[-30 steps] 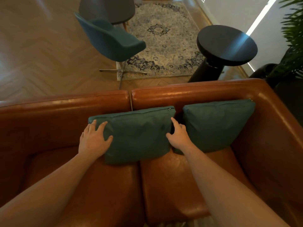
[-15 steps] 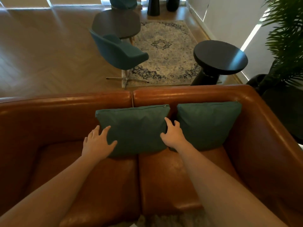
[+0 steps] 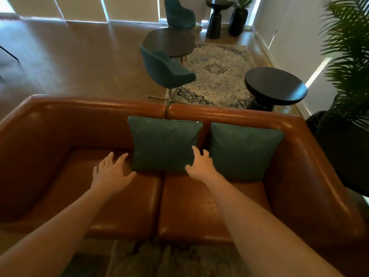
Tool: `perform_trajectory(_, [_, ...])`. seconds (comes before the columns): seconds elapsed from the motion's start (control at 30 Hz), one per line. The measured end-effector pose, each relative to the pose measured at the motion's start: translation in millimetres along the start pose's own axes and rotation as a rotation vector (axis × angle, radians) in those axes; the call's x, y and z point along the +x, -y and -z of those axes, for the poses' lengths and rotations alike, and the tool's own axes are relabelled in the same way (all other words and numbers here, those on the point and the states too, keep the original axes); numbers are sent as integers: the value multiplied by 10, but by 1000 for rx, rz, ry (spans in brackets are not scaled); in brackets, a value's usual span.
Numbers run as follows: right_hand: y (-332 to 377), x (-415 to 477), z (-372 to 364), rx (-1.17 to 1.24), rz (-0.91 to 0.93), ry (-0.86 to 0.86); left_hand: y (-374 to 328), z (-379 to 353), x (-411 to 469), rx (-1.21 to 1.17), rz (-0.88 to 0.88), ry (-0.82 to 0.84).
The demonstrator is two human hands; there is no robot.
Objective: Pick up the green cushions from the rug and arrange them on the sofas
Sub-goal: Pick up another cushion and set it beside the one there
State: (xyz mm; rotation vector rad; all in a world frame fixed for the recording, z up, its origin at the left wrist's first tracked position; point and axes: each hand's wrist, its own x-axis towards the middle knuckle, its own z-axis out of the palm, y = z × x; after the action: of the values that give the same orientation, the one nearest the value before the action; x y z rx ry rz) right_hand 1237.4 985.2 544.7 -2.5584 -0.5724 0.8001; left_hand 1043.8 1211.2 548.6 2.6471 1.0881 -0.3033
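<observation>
A tan leather sofa (image 3: 123, 206) is seen from above and in front. Nearest, along the sofa's front foot, lies a dim, blurred strip that is probably the rug (image 3: 159, 260). Two bare forearms reach across the sofa's seat. The left hand (image 3: 110, 173) has its fingers spread wide and holds nothing. It is over the sofa's left seat pad, with its thumb just beside the lower left corner of the middle cushion (image 3: 163, 142); whether it touches is unclear. The right hand (image 3: 200, 166) is loosely spread, its fingers lying against that cushion's lower right edge and gripping nothing. The middle cushion stands upright against the sofa's backrest, above the seam between the two seat pads. The end cushion (image 3: 241, 150) stands just beside it in the sofa's right corner, with a narrow gap between them. Both are green and look light, soft and plump, with a smooth cover that likely dents under the fingers. They are not fragile. They are best held by the two side edges, one hand on each, since a one-handed pinch at a corner would let them sag. Behind the sofa stand a teal chair (image 3: 167, 72), a round black table (image 3: 275, 84) and a patterned carpet (image 3: 217, 74). A palm (image 3: 349, 56) rises beyond the sofa's right arm.
</observation>
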Motion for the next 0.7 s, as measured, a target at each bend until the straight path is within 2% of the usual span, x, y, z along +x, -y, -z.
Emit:
perform_trajectory(0.37, [156, -789, -373, -16, 12, -8, 420, 38, -602, -15, -24, -21])
perform_trajectory(0.7, [864, -1780, -1211, -77, -49, -85, 1398, 125, -1225, -4, -160, -10])
